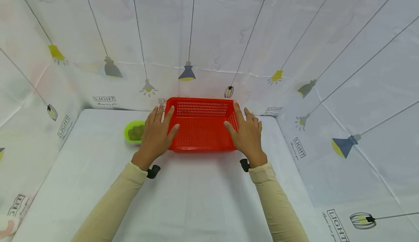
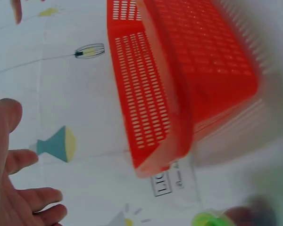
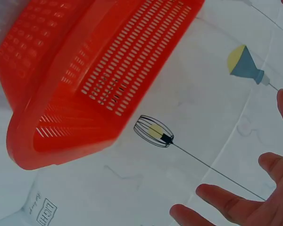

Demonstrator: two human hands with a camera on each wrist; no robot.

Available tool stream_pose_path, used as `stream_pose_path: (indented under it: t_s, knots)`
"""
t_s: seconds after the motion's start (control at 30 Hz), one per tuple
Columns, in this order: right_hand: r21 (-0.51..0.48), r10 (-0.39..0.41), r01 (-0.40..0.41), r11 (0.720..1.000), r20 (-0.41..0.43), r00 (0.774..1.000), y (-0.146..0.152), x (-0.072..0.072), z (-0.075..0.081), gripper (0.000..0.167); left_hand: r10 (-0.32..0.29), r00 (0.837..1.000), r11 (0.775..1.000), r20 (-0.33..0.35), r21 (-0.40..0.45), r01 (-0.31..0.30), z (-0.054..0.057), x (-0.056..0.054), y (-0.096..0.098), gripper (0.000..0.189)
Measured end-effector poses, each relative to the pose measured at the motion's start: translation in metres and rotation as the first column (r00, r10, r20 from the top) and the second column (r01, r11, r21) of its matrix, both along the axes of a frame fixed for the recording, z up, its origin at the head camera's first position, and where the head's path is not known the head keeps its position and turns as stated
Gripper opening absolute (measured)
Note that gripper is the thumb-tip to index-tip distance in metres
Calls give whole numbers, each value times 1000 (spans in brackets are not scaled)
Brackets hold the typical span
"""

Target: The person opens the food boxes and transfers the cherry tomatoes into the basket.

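Observation:
A red plastic basket (image 1: 200, 127) with slotted walls sits on the white table, near the back wall. My left hand (image 1: 155, 135) hovers at its left end with fingers spread, overlapping the rim in the head view. On the opposite end, my right hand (image 1: 247, 135) has its fingers extended in the same way. Both wrist views show a gap between the fingers and the basket, and neither palm holds anything. Just left of my left hand stands a small lime-green container (image 1: 126, 133) with green and orange-brown contents, partly hidden by that hand.
White sheeting printed with hanging lamps (image 1: 187, 71) rises behind the table and along both sides. The white table (image 1: 190, 198) stretches from the basket toward me, under my forearms. Each wrist carries a black strap-on piece (image 1: 153, 171).

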State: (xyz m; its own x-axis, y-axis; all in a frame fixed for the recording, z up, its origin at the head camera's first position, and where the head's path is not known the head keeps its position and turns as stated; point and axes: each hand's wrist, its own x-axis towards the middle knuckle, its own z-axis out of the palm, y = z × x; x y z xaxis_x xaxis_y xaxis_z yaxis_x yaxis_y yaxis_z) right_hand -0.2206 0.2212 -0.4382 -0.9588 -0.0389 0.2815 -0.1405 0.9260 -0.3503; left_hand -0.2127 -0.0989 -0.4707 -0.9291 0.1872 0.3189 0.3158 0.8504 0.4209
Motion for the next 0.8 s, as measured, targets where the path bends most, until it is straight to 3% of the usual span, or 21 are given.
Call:
stream_pose_path:
  t_s: [0.3, 0.57, 0.8]
  knots:
    - [3, 6, -6, 1000, -20, 1000, 19, -6, -22, 82, 9, 999, 979, -35, 203, -2, -29, -7, -5, 61]
    - [-32, 11, -10, 999, 23, 1000, 32, -12, -40, 80, 16, 1000, 940, 9, 340, -18, -56, -12, -8, 58]
    - [-75, 11, -4, 997, 100, 995, 46, -19, -55, 73, 17, 995, 903, 97, 425, -57, -71, -16, -9, 59]
